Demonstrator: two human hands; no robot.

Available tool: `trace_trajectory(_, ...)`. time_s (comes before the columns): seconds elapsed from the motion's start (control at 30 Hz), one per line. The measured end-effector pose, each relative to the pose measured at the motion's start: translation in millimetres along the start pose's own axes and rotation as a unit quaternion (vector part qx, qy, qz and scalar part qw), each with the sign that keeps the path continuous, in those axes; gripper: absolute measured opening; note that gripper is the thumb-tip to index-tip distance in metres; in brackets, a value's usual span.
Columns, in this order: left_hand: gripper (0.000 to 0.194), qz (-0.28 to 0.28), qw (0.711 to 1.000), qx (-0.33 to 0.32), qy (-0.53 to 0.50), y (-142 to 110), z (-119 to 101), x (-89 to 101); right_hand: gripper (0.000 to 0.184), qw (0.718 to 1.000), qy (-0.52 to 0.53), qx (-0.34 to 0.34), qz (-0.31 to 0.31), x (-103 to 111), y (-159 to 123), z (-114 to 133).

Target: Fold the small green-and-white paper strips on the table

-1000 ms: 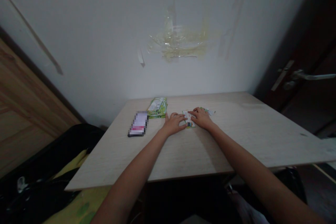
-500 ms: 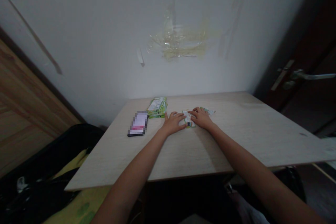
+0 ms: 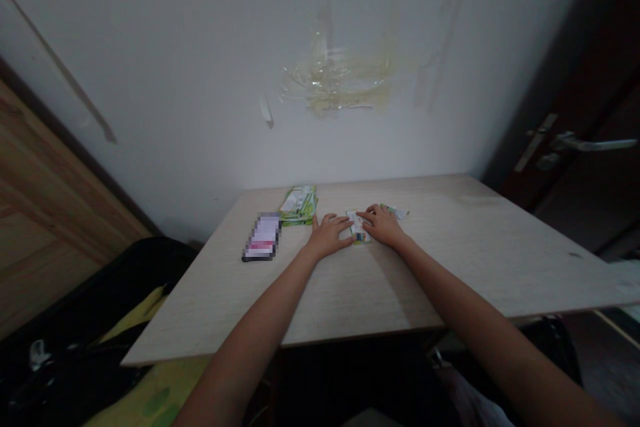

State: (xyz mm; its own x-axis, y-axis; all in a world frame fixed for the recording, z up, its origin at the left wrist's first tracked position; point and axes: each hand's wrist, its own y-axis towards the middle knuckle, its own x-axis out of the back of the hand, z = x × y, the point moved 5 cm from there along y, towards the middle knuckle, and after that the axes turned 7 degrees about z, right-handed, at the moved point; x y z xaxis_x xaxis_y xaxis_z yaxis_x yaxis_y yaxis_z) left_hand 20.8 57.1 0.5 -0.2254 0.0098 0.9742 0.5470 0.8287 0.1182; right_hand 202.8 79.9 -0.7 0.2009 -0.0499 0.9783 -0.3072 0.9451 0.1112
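Note:
A small white-and-green printed packet (image 3: 361, 237) lies flat on the table, between my two hands. My left hand (image 3: 329, 235) rests at its left edge with the fingers spread and the fingertips on or beside it; thumb and fingers are apart. From the other side, my right hand (image 3: 383, 224) lays its outstretched fingers on the packet's right part, covering some of it. Just past the right hand's knuckles is another green-and-white packet (image 3: 399, 212), partly hidden by that hand. Neither hand grips anything.
A stack of similar green packets (image 3: 299, 204) sits at the back left of the pale wooden table (image 3: 450, 267). In front of it lies a phone (image 3: 263, 237) with a blurred screen. A wall (image 3: 200, 80) rises behind; a door handle (image 3: 595, 144) is at the right.

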Motion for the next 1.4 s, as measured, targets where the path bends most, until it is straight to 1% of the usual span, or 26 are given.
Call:
trace_trajectory(0.47,0.054,-0.012,1.0,-0.006,-0.008,0.4,0.0,1.0,0.044,1.0,0.0,-0.005,-0.004,3.9,-1.9,4.2)
trace_trajectory(0.7,0.054,-0.006,1.0,0.0,-0.007,0.4,0.8,1.3,0.045,1.0,-0.002,-0.006,-0.012,2.5,-1.6,3.4)
trace_trajectory(0.8,0.056,0.004,1.0,0.001,-0.01,0.9,2.8,-0.6,0.048,1.0,0.01,-0.003,-0.013,1.6,-1.3,0.8)
trace_trajectory(0.93,0.057,0.013,1.0,-0.002,-0.014,1.2,4.6,-1.3,0.047,1.0,0.016,-0.001,-0.012,1.0,-1.3,-0.5)
trace_trajectory(1.23,0.058,0.016,1.0,-0.001,-0.009,0.7,3.5,0.0,0.047,1.0,0.003,-0.013,-0.012,5.2,-2.6,5.2)
trace_trajectory(1.4,0.054,0.015,1.0,-0.004,-0.007,1.5,4.8,-0.3,0.047,1.0,0.004,-0.014,-0.009,6.5,-3.3,6.6)
